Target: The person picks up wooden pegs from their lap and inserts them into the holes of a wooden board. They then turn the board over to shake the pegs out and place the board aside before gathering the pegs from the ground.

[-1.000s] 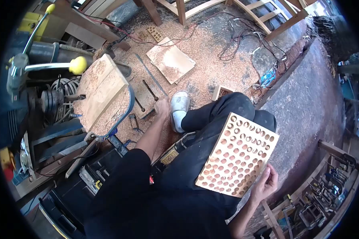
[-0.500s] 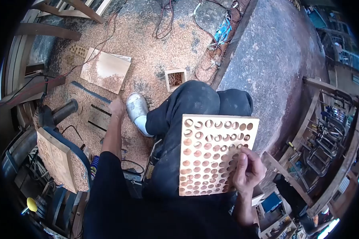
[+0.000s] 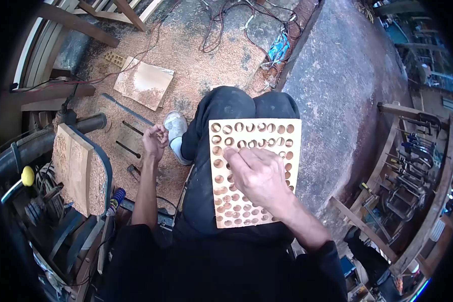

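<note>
A pale wooden board (image 3: 254,123) drilled with rows of round holes lies across my lap. Curved light and dark shapes show inside the upper holes, while many lower ones look reddish brown. My right hand (image 3: 259,173) reaches over the board with fingers bent and pressed together, fingertips at a hole near its left side. Anything pinched there is hidden under the hand. Off to the left of my knee, above the shavings-covered floor, my left hand (image 3: 155,142) has its fingers curled in; what they hold, if anything, is too small to make out.
Flat wooden boards (image 3: 145,83) lie on the floor ahead, near a dark metal strip (image 3: 127,109). A machine with a shavings-covered wooden block (image 3: 74,168) stands at my left. Cables (image 3: 221,25) trail ahead. Clamps (image 3: 410,166) hang on a rack at right.
My right hand has moved left across the board from its right edge. My left hand has risen from the floor boards toward me. The view has shifted, and my knees now hide the small wooden box.
</note>
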Tool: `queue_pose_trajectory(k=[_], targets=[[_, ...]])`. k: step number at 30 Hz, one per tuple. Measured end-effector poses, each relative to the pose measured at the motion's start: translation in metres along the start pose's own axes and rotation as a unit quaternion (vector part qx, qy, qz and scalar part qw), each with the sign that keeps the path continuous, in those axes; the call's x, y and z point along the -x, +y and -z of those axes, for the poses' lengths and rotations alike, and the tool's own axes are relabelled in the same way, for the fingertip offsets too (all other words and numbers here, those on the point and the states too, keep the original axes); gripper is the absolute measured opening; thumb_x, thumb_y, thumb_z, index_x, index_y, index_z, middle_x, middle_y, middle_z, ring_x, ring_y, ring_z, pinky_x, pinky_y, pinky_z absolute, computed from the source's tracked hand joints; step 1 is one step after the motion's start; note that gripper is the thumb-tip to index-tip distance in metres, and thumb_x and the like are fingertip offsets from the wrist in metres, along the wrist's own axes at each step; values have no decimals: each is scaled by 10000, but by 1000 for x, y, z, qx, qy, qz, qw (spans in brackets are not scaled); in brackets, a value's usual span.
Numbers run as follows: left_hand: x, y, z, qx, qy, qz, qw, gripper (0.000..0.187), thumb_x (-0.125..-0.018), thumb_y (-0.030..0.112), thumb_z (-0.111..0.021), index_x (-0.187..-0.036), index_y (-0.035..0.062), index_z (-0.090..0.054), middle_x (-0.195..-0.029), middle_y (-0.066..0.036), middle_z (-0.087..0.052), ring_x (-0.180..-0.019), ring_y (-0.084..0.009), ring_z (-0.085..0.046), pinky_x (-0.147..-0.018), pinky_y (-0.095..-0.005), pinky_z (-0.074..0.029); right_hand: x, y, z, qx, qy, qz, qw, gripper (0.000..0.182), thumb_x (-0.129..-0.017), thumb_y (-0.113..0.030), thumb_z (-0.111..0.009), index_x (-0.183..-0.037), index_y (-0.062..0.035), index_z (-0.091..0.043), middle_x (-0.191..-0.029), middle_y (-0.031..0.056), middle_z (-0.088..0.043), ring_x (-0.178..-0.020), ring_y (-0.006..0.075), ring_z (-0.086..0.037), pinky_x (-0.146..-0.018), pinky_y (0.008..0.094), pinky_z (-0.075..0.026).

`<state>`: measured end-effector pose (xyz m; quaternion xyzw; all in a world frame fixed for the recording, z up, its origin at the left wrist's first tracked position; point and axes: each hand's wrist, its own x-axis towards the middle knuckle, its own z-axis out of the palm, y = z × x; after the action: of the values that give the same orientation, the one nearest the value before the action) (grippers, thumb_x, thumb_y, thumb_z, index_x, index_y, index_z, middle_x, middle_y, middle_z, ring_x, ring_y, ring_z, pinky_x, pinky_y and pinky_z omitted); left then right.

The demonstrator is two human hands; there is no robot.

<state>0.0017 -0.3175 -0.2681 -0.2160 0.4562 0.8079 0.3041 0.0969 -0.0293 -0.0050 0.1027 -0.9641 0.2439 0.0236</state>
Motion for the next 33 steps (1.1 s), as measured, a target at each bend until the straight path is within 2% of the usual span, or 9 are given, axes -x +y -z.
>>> queue_pose_trajectory(k=[2, 4, 6, 9, 16, 20, 23, 26, 33], targets=[[22, 7, -32, -56, 13, -36, 998, 327, -966, 351, -447, -808, 77, -529, -634, 1, -469, -468, -64, -368, -409, -202, -258, -1, 0, 7, -30, -32, 27, 999, 150, -685, -18, -665, -820, -17, -600, -687, 79, -587, -605, 212, -632, -551, 338, -523], [54, 22, -75, -156, 35, -134, 978, 199, -965, 194, -561, -847, 42, -611, -612, 54, -446, -493, -27, -348, -435, -197, -240, 7, 5, 11, -90, 16, 27, 995, 104, -732, 21, -672, -823, -11, -633, -646, 75, -600, -531, 220, -603, -516, 350, -514], [93, 39, -129, -289, 39, -257, 921, 81, -914, 94, -652, -929, 18, -677, -600, 74, -437, -509, -17, -329, -451, -206, -228, 21, 6, 14, -138, 91, 16, 986, 64, -790, -2, -648, -850, -11, -628, -629, 80, -624, -527, 238, -632, -501, 357, -519], [149, 53, -182, -480, 47, -388, 786, 203, -843, 69, -735, -1038, 12, -721, -589, 40, -463, -497, -31, -325, -451, -224, -243, 47, 1, 29, -173, 124, -63, 975, 88, -805, 2, -680, -891, -11, -670, -702, 104, -677, -533, 226, -645, -511, 341, -524], [181, 38, -218, -641, 79, -466, 605, 235, -850, 72, -696, -1081, 39, -718, -639, -97, -604, -513, -224, -589, -497, -341, -464, 83, 0, 26, -234, 258, -147, 926, 121, -813, 28, -700, -933, 7, -702, -638, 52, -632, -442, 63, -488, -421, 235, -376], [173, 20, -226, -573, 75, -534, 617, 185, -870, 67, -666, -1043, 19, -710, -581, -90, -542, -469, -202, -535, -467, -344, -418, 100, 12, 33, -249, 280, -199, 906, 102, -836, 23, -690, -936, 35, -693, -640, 53, -633, -450, 36, -484, -414, 220, -361], [184, 33, -243, -585, 120, -378, 707, 123, -875, 80, -671, -971, 9, -700, -534, -60, -472, -445, -130, -440, -446, -320, -352, 100, 15, 41, -247, 268, -195, 910, 88, -842, 12, -684, -928, 24, -693, -697, 84, -671, -502, 98, -585, -455, 246, -434], [177, 44, -244, -558, 109, -334, 752, 120, -874, 107, -681, -937, 5, -685, -498, -16, -403, -445, -102, -368, -452, -313, -322, 99, 18, 45, -231, 222, -199, 926, 83, -828, -6, -688, -910, -7, -701, -762, 105, -697, -594, 200, -671, -527, 294, -508], [181, 70, -251, -600, 35, -262, 755, 99, -932, 88, -627, -958, -3, -597, -616, 71, -471, -540, -9, -386, -481, -204, -310, 72, 24, 38, -40, 123, -11, 992, 63, -785, -75, -704, -844, -68, -683, -646, 74, -603, -559, 235, -616, -524, 365, -491]])
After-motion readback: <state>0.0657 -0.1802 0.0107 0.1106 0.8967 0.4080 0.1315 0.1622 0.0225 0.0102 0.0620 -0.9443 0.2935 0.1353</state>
